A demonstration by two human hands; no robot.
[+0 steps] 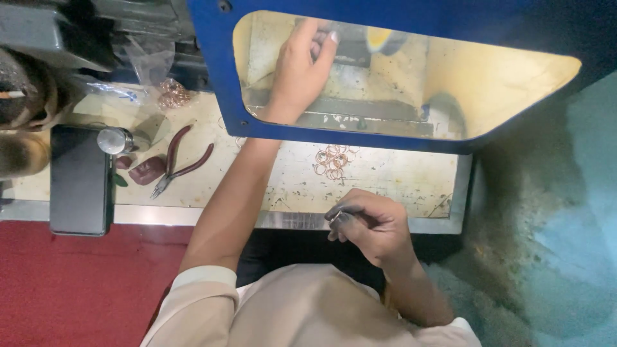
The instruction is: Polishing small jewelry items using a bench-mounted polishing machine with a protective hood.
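Note:
My left hand (301,67) reaches up behind a blue-framed clear shield (225,83) and its fingers rest on a grey metal part (350,45) of a machine; I cannot tell whether it grips anything. My right hand (369,225) hovers at the front edge of the worn yellowish bench (398,180), pinching a small thin metal tool (337,215). A small heap of copper-coloured rings (333,160) lies on the bench just beyond my right hand.
Red-handled pliers (180,160) lie at the left of the bench beside a small metal cylinder (116,140) and a dark phone (79,180). A plastic bag with more copper rings (172,95) sits behind. Red floor (77,289) lies at lower left.

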